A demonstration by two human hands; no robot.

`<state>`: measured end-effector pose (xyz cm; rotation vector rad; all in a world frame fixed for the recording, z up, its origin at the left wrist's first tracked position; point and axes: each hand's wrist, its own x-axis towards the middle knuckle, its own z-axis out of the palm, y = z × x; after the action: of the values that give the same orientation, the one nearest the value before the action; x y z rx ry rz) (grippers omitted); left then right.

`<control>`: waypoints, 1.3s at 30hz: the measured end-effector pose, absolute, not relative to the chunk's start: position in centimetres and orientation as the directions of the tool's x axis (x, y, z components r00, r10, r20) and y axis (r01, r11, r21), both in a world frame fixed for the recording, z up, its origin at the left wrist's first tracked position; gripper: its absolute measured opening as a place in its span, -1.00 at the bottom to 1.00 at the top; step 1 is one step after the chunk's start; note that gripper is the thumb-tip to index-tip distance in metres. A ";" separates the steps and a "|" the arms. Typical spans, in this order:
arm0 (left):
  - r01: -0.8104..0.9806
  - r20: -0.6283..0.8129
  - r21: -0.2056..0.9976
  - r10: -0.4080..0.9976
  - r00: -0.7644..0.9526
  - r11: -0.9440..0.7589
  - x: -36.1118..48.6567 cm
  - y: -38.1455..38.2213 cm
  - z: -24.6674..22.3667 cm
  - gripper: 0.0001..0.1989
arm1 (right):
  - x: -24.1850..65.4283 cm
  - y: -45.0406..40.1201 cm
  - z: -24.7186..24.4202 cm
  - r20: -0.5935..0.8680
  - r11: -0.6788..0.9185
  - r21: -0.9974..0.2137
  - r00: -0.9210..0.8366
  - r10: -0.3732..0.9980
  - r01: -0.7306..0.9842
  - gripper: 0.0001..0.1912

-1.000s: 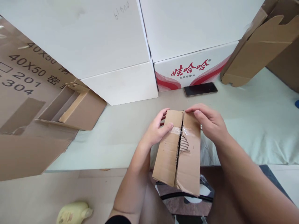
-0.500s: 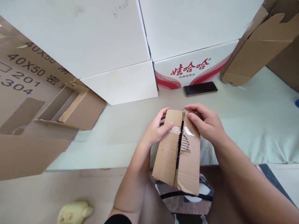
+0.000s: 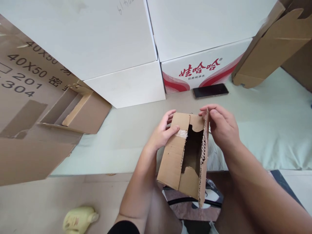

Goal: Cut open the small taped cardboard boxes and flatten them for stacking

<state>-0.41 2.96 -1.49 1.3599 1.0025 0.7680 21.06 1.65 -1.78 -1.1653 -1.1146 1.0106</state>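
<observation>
A small brown cardboard box is held above my lap at the edge of the green-covered surface. My left hand grips its far left corner, thumb on the top flap beside a strip of clear tape. The fingers of my right hand pinch the far end of the right flap, which stands nearly upright with its torn corrugated edge showing. Between the flaps a dark gap opens into the box, and two inner end flaps lie across its ends. The inside is too dark to make out.
White boxes stand stacked at the back, one with red printing. A black phone lies before them. Brown cardboard boxes are at left, another at right. A yellow bottle lies on the floor.
My right hand has lifted the right flap from nearly flat to upright, moving slightly right and widening the gap. My left hand keeps its hold on the box.
</observation>
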 end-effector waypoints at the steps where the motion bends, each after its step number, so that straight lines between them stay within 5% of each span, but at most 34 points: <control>1: 0.111 -0.129 0.990 0.904 0.407 0.091 -0.4 3.0 -1.5 -0.22 | 21.1 1.7 -1.9 0.138 0.148 -0.988 0.170 0.976 -0.044 -0.78; 12: 0.057 -0.138 0.990 0.893 0.429 0.126 -0.3 2.9 -1.5 -0.24 | 19.9 1.4 -0.1 0.174 0.280 -0.867 0.277 0.945 -0.412 -0.57; 20: 0.218 -0.068 0.975 0.870 0.488 -0.046 -0.1 2.3 -0.4 -0.51 | 19.9 1.5 -0.5 0.150 0.262 -0.846 0.264 0.953 -0.464 -0.57; 26: 0.131 -0.105 0.990 0.873 0.476 0.048 0.2 1.7 0.3 -0.42 | 20.8 1.7 -0.7 0.160 0.205 -0.855 0.134 0.978 -0.477 -0.47; 39: 0.234 0.021 0.961 0.881 0.472 -0.149 -0.2 1.8 0.8 -0.44 | 20.6 1.6 -0.6 0.204 0.109 -0.856 -0.135 0.970 -0.506 -0.41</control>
<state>-0.18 1.82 0.77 1.6575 0.9743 0.7610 20.63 1.60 -0.64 -0.6126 -1.0151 1.4190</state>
